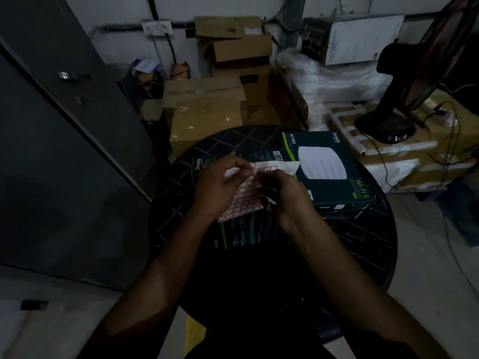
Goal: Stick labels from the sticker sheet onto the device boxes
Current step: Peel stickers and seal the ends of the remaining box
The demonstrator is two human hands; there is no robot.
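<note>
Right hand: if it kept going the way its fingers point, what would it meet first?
The right hand points up and left, so it would first meet the sticker sheet it is already pinching, then probably the left hand just beyond; depth is unclear.

White sticker sheet (243, 193) showing a pink grid, dark teal device boxes (334, 167) carrying lime-green stripes — black round table (363, 242) showing a lattice pattern.

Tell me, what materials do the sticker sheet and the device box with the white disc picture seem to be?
Sticker sheet: thin paper, probably; it curls limply between both hands. Device box: printed cardboard, likely with a slight sheen, judging by its crisp folded edges and graphics.
</note>
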